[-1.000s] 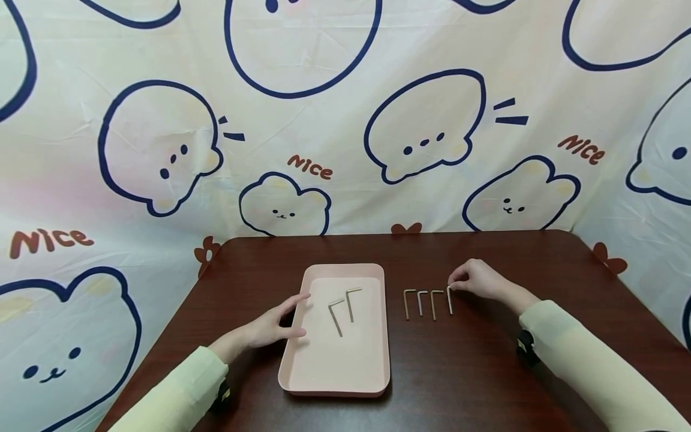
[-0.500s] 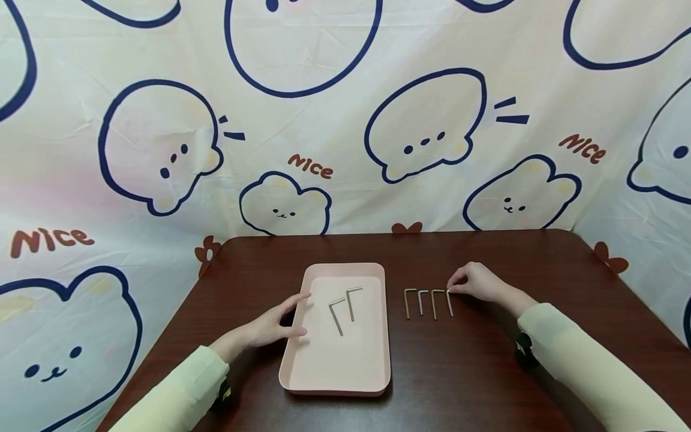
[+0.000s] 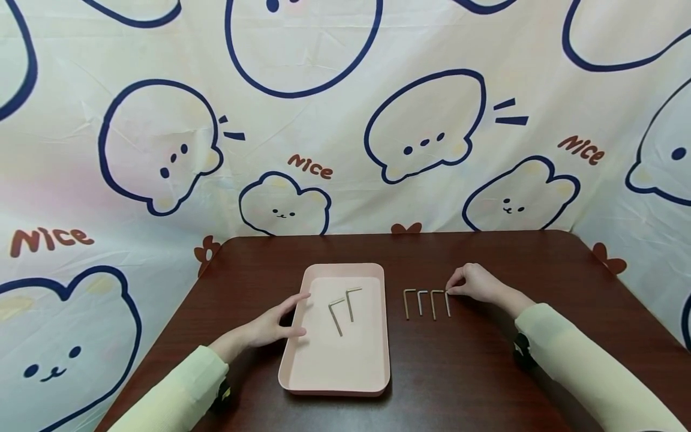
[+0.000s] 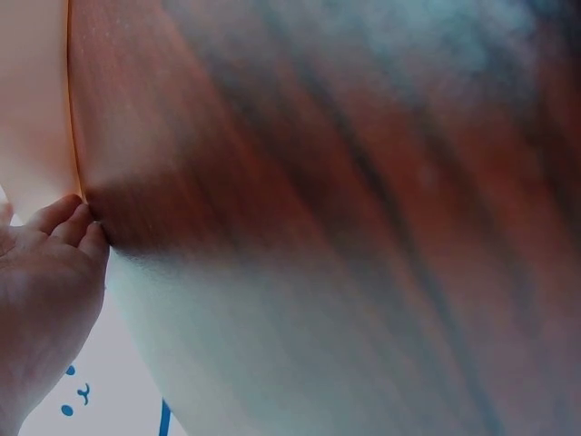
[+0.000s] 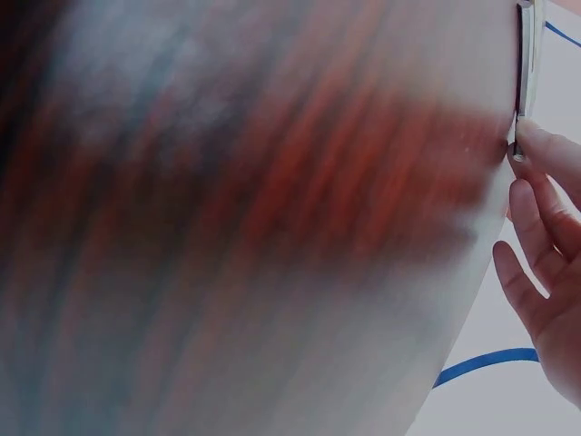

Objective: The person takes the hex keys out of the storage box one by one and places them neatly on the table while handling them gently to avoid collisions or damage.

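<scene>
My right hand (image 3: pixel 477 282) pinches the short end of an L-shaped hex key (image 3: pixel 447 306), the rightmost in a row on the table. Its long arm points toward me, beside three more hex keys: one at the left end (image 3: pixel 406 306), a shorter one (image 3: pixel 420 305) and a longer one (image 3: pixel 433 307). In the right wrist view, thumb and index finger meet on the metal key (image 5: pixel 526 64). My left hand (image 3: pixel 270 324) rests on the left rim of a pale pink tray (image 3: pixel 335 372), thumb and index finger spread apart. Two hex keys, one left (image 3: pixel 336 318) and one right (image 3: pixel 350 306), lie inside it.
The dark brown wooden table (image 3: pixel 459 372) ends at a back edge against a hanging cloth (image 3: pixel 345 132) printed with cartoon bears. The cloth also runs along both sides. A dark device (image 3: pixel 522 348) is strapped at the right wrist.
The pinched hex key has turned slightly and shifted a little left, closer in line with the row. My right hand has moved slightly left and nearer to me. My left hand has stayed still.
</scene>
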`<state>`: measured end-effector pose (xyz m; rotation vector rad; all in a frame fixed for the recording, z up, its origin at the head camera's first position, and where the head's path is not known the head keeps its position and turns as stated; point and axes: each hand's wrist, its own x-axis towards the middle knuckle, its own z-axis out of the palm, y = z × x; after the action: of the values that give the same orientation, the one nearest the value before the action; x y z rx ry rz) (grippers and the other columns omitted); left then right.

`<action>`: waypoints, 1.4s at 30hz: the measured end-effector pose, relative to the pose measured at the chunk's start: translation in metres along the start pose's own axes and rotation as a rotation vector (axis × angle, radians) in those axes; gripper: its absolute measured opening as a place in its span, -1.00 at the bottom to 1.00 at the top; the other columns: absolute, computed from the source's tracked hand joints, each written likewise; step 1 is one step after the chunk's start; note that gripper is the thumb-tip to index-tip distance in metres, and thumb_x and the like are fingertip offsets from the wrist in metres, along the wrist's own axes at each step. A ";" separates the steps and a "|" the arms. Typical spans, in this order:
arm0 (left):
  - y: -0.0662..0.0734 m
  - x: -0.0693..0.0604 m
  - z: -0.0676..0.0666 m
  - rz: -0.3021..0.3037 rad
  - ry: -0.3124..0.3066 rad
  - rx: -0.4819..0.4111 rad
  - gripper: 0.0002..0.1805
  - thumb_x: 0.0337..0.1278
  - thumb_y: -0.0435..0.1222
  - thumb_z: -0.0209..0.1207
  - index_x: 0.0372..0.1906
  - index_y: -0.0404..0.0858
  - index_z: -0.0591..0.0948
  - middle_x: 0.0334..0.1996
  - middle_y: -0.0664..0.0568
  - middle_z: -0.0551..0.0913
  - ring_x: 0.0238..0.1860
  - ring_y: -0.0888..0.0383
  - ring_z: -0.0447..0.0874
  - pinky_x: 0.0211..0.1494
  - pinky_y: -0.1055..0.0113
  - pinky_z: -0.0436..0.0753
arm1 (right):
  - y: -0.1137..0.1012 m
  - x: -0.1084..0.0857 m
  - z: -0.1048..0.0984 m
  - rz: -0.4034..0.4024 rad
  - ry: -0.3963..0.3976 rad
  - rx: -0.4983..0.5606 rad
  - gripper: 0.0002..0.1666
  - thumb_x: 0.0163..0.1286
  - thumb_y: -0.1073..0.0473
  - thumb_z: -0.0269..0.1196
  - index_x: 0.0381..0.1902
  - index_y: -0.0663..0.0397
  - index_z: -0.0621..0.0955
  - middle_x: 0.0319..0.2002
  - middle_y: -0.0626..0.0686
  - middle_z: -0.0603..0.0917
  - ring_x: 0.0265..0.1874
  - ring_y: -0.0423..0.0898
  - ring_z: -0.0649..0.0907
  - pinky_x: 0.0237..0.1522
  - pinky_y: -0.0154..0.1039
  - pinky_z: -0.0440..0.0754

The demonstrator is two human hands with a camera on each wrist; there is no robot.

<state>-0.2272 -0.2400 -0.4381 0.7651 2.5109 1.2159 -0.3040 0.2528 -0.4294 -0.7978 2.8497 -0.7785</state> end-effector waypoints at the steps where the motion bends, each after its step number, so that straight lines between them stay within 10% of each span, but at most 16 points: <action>1: 0.000 0.000 0.000 0.000 0.000 0.000 -0.15 0.13 -0.25 0.35 0.45 -0.33 0.17 0.41 -0.33 0.18 0.42 -0.25 0.07 0.36 -0.19 0.04 | 0.000 0.000 0.000 0.003 -0.001 0.001 -0.94 0.24 0.28 0.37 -0.41 0.05 0.77 -0.41 -0.15 0.67 -0.35 -0.16 0.58 -0.17 -0.09 0.56; 25: 0.001 -0.001 -0.001 -0.021 -0.003 0.004 -0.15 0.14 -0.24 0.35 0.46 -0.29 0.17 0.41 -0.31 0.18 0.42 -0.24 0.06 0.36 -0.19 0.04 | -0.009 0.008 -0.018 0.003 0.008 0.043 -0.93 0.26 0.29 0.36 -0.31 0.12 0.78 -0.36 -0.07 0.70 -0.34 -0.11 0.60 -0.26 -0.18 0.58; 42: 0.002 -0.001 -0.001 -0.031 -0.001 0.011 -0.15 0.14 -0.24 0.35 0.46 -0.27 0.17 0.42 -0.30 0.18 0.43 -0.21 0.05 0.37 -0.17 0.04 | -0.057 0.034 -0.029 -0.058 -0.016 0.081 -0.89 0.27 0.25 0.37 -0.27 0.16 0.76 -0.34 -0.07 0.69 -0.38 -0.12 0.58 -0.29 -0.20 0.59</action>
<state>-0.2260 -0.2399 -0.4362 0.7267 2.5209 1.1926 -0.3132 0.2066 -0.3746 -0.8746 2.7729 -0.8846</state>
